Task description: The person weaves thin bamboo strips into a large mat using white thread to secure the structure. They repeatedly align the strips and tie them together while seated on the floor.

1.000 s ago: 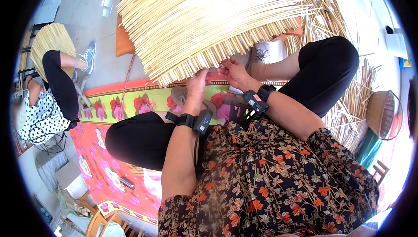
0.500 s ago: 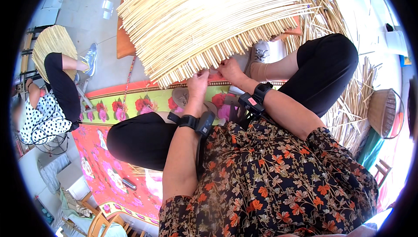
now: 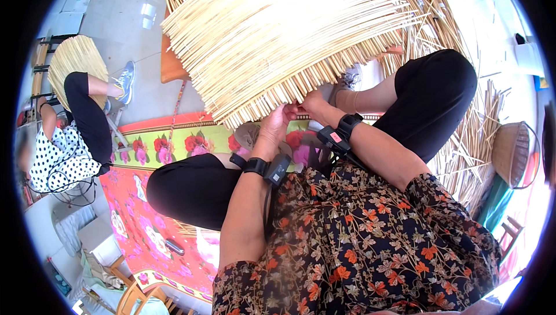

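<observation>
A large mat of pale straw stalks (image 3: 255,66) lies in front of me, its stalks side by side and their cut ends forming the near edge. At that edge my left hand (image 3: 278,120) has its fingers drawn together in a pinch. Close against it, my right hand (image 3: 313,104) is also closed, its fingertips partly beneath the stalk ends. Whatever the two hands grip between them is too small or hidden to make out. A dark device is strapped to each wrist.
Under the mat shows an orange-brown wooden board (image 3: 172,67). Loose stalks (image 3: 463,141) cover the floor at right, beside a wicker basket (image 3: 509,154). A red floral cloth (image 3: 130,199) spreads at left. Another person (image 3: 63,156) in a polka-dot top sits far left with a woven piece (image 3: 78,63).
My left hand has moved right and slightly down, meeting my right hand, which has shifted a little right and down. The mat sits slightly lower and further right in view.
</observation>
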Tool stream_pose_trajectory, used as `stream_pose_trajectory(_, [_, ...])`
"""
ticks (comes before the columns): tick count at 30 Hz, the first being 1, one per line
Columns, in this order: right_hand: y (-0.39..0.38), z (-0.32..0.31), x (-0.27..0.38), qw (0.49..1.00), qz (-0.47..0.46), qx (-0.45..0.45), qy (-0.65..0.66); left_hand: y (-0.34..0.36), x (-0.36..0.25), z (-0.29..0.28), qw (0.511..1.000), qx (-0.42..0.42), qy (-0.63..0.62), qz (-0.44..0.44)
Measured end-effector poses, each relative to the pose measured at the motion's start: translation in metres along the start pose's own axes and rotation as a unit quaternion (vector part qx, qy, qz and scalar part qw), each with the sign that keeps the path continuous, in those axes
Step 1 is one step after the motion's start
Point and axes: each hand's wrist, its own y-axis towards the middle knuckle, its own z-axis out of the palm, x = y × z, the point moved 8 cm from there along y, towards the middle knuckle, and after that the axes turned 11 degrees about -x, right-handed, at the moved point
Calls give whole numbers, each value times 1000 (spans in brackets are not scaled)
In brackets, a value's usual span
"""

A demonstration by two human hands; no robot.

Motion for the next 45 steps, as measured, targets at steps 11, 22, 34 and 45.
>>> stream_pose_trajectory(11, [-17,10,-19,997,34,71,14,9,33,-63,971,-198,-18,-132])
stream_pose_trajectory(22, [29,-13,-20,983,-155,65,-66,-95,-61,65,680,150,697,171])
stream_pose_trajectory(34, [5,21,-28,976,-107,187,-25,-99,-207,26,561,29,646,518])
stream_pose_trajectory(45, [19,27,-34,923,-210,304,-110,-101,-193,24,525,5,637,564])
